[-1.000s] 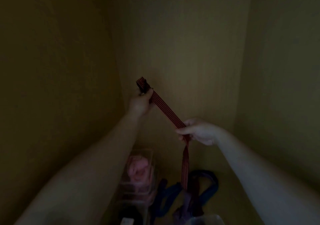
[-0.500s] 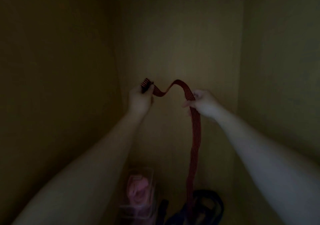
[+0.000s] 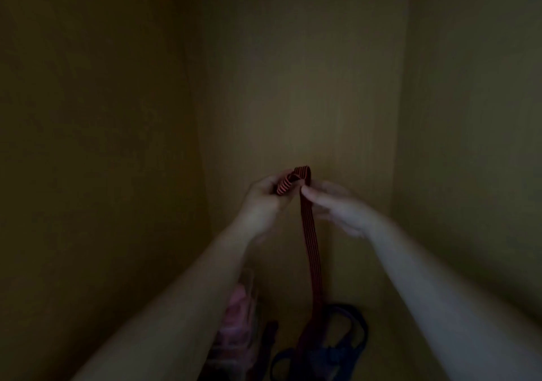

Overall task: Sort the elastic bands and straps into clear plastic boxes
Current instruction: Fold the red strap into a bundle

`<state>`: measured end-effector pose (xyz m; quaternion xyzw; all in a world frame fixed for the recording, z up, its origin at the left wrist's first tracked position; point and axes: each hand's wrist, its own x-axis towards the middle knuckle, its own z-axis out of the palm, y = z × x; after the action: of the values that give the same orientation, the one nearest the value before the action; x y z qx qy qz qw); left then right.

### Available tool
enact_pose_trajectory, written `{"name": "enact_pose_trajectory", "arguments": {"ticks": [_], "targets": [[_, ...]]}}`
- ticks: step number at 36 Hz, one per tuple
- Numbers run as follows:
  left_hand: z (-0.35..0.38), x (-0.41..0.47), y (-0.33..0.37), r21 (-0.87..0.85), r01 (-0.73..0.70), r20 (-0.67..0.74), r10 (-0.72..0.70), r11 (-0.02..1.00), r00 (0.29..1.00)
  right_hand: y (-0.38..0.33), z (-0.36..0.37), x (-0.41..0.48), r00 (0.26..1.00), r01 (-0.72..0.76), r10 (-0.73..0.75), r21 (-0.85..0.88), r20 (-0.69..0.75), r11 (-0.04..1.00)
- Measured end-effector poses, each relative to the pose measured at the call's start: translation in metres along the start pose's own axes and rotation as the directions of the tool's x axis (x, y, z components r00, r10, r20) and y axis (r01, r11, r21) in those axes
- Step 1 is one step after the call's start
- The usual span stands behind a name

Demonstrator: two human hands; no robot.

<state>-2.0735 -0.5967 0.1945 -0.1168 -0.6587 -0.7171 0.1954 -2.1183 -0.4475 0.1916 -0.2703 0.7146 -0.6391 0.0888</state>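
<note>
A red-and-black striped strap (image 3: pixel 311 243) hangs down in the dim middle of the view. My left hand (image 3: pixel 264 199) grips its folded upper end. My right hand (image 3: pixel 337 207) pinches the strap just beside it, fingertips nearly touching the left hand, so a small loop stands above both hands. The strap's lower end drops onto a heap of dark blue straps (image 3: pixel 331 348) on the floor. A clear plastic box (image 3: pixel 243 316) holding pink bands sits under my left forearm, partly hidden.
Yellowish walls close in on the left (image 3: pixel 102 146), at the back (image 3: pixel 299 87) and on the right (image 3: pixel 469 146), forming a narrow, dark recess. The light is very low.
My right hand has moved left along the strap to meet my left hand, folding the slack between them into a small loop. The camera has tilted slightly.
</note>
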Motion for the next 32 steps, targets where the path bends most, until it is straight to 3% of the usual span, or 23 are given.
{"name": "enact_pose_trajectory", "arguments": {"ticks": [3, 5, 7, 12, 16, 18, 22, 26, 29, 32], "targets": [[0.000, -0.004, -0.005, 0.205, -0.062, 0.070, 0.049, 0.977, 0.996, -0.003, 0.005, -0.003, 0.990, 0.108, -0.104, 0.028, -0.100, 0.994], [0.000, -0.003, -0.007, 0.353, -0.084, 0.057, 0.069, 0.932, 0.996, -0.002, 0.009, -0.003, 0.965, 0.184, -0.190, -0.049, -0.180, 0.982], [0.001, -0.004, -0.010, 0.391, -0.084, 0.055, 0.068, 0.917, 0.996, 0.001, 0.009, -0.004, 0.949, 0.215, -0.234, -0.110, -0.211, 0.970], [0.001, -0.006, -0.011, 0.394, -0.071, 0.087, 0.040, 0.916, 0.995, 0.004, 0.010, -0.009, 0.980, 0.144, -0.163, -0.161, -0.112, 0.976], [0.000, -0.007, -0.007, 0.092, 0.042, 0.048, -0.047, 0.995, 0.998, 0.008, 0.007, -0.012, 0.982, 0.136, -0.144, -0.065, -0.125, 0.989], [-0.002, -0.009, -0.006, 0.041, 0.047, 0.047, -0.049, 0.998, 0.998, 0.008, 0.007, -0.014, 0.982, 0.121, -0.119, 0.007, -0.144, 0.993], [-0.004, -0.013, -0.008, 0.170, -0.008, 0.075, -0.005, 0.985, 0.997, 0.009, 0.014, -0.017, 0.977, 0.121, -0.100, 0.101, -0.187, 0.988], [-0.007, -0.015, -0.015, 0.162, 0.008, 0.035, -0.014, 0.987, 0.999, 0.012, 0.018, -0.019, 0.973, 0.111, -0.075, 0.156, -0.220, 0.981], [-0.009, -0.018, -0.017, 0.186, 0.008, 0.025, -0.013, 0.983, 1.000, 0.017, 0.018, -0.021, 0.971, 0.094, -0.081, 0.045, -0.224, 0.995], [-0.009, -0.019, -0.015, 0.173, -0.001, 0.033, -0.005, 0.985, 0.999, 0.016, 0.017, -0.026, 0.995, 0.058, -0.063, -0.065, -0.079, 0.996]]}}
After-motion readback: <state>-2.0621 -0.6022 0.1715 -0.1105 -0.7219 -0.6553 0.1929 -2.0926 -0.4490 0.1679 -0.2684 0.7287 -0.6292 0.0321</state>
